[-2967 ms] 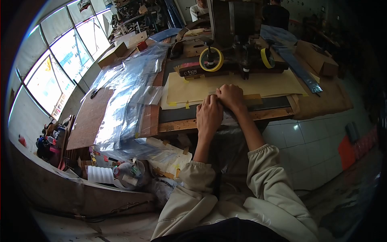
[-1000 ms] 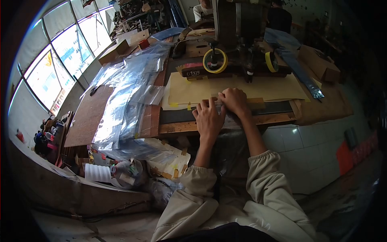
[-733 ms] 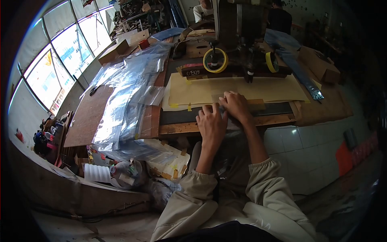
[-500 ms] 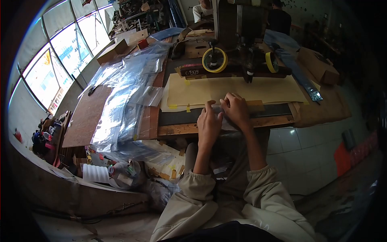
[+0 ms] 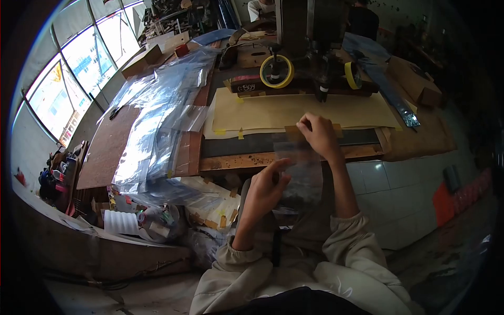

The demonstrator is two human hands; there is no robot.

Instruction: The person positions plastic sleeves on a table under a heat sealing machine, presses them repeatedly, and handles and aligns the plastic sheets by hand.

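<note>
A clear plastic bag or film [image 5: 303, 181] hangs above my lap, between my hands, its lower part drooping below the table edge. My right hand [image 5: 319, 135] is closed in a pinch at the top of this film, thumb against the bent index finger. Lower and to the left, my left hand [image 5: 262, 190] curls at the film's left side, apparently gripping it; its exact hold is partly hidden. Behind the hands lies a cream paper sheet [image 5: 252, 110] on the dark work surface, with a brown-yellow tape strip [image 5: 336, 127] at its front edge.
A machine head [image 5: 294, 29] rises behind the paper, with two yellow tape rolls [image 5: 290, 79] [image 5: 353, 75] on its bar. Stacked clear plastic sheets [image 5: 152, 121] cover the table's left side. Cardboard boxes [image 5: 412, 81] sit at right. Other people [image 5: 362, 23] are farther back.
My hands have come apart: the left moved down and toward me, the right slightly up and right. The clear film between them now shows more fully.
</note>
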